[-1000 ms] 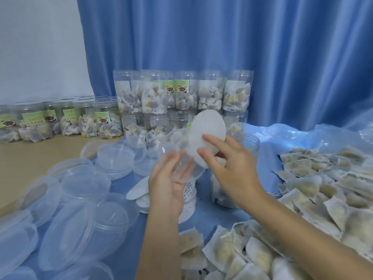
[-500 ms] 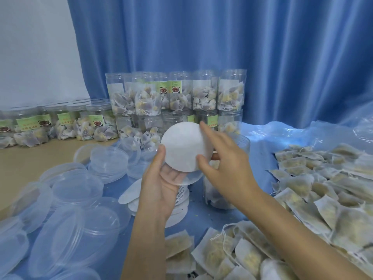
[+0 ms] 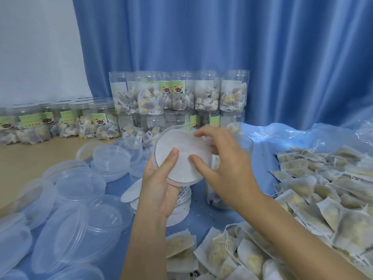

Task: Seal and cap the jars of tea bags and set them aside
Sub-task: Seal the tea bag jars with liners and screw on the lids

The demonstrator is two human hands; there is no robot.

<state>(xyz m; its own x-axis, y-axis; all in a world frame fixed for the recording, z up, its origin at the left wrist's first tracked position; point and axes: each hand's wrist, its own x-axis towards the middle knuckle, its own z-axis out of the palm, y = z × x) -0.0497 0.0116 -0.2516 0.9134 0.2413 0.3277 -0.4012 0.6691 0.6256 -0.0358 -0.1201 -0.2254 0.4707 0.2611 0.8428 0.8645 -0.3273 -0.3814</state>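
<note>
Since half a second ago the white seal disc has come down from its raised position, where it stood clear above the lid, and now lies inside the clear lid, covering nearly all of it. The lid and disc are held in the air above the blue sheet, in front of the open jar.

The left hand cups the lid from beneath, thumb laid on the disc's lower face. The right hand has fingers spread, fingertips pressing the disc at its centre and upper edge; it grips nothing.

Orientation: disc and lid are round, with no long axis in their plane. Their flat face tilts up toward the camera, so the lid's opening points toward the wearer and upward.

Risks, as judged:
- The disc may seat crooked or buckle if pressure stays on one side; its right edge appears to overlap the lid rim.
- The thin disc could slip out when the lid is turned over toward the jar, unless fully pressed home.
- The right forearm passes close above the loose tea bags and beside the open jar; a careless sweep could tip it.
- Spare lids are piled loosely at the left.
</note>
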